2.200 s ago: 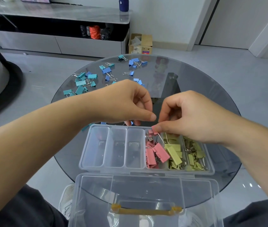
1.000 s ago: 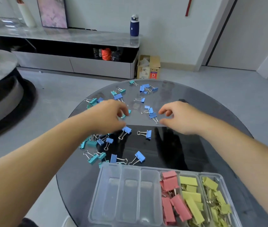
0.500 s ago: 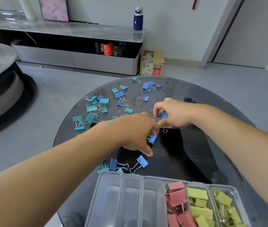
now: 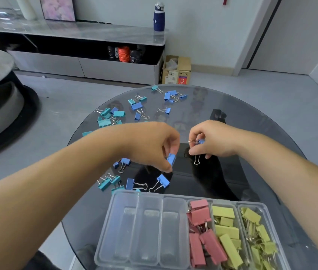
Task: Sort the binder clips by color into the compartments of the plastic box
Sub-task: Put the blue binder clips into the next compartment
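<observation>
Both hands have left the plastic box (image 4: 102, 236), where they were busy at the pink compartment two seconds ago, and have gone out to the loose scatter in the middle of the desk (image 4: 251, 117). Half a second ago the left hand was reaching down among the clips; now it is raised a little.

The left hand (image 4: 150, 147) has its fingers (image 4: 167, 168) curled, pinching one blue clip (image 4: 171, 159) between thumb and forefinger, just above the glass. The right hand (image 4: 212, 141) is bunched tight around a second blue clip (image 4: 201, 141), with a wire handle (image 4: 196, 159) dangling beneath it; whether it holds more than one I cannot tell.

The box sits at the near edge of the desk, lid out of view. Its right-hand compartments hold the pink clips (image 4: 199, 216) and the yellow clips (image 4: 227, 229); the three empty compartments (image 4: 148, 230) lie on its left. More loose blue clips (image 4: 163, 180) lie just beyond the box, and others reach towards the far edge, mixed with the teal clips (image 4: 105, 122) towards the left edge.

So I judge that pink is finished and blue has begun. The two held clips should go into one of the empty compartments, and blue must be kept apart from teal, since the shades are close.
</observation>
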`<action>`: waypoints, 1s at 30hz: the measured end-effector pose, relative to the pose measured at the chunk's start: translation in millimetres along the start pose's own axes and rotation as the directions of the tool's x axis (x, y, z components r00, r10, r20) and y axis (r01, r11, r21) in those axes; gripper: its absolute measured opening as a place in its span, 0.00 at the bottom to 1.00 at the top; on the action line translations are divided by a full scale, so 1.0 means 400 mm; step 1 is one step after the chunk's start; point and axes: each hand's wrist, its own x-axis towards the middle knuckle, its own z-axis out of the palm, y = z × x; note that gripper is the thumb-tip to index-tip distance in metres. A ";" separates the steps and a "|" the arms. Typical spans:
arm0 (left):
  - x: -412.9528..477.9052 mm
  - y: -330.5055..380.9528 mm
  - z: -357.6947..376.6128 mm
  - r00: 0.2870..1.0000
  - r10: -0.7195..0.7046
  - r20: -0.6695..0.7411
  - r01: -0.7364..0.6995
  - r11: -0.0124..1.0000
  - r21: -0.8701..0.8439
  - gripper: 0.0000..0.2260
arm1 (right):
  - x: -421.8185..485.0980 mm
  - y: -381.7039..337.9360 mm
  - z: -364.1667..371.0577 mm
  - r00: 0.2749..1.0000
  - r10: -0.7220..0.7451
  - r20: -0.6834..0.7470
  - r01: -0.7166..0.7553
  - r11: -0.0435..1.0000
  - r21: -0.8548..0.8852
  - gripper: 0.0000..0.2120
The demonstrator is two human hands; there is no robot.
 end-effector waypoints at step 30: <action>0.028 0.024 0.093 0.999 0.041 -0.018 -0.037 0.979 0.201 0.12 | -0.381 -0.267 0.050 0.954 -0.274 -0.125 0.259 0.958 -0.127 0.07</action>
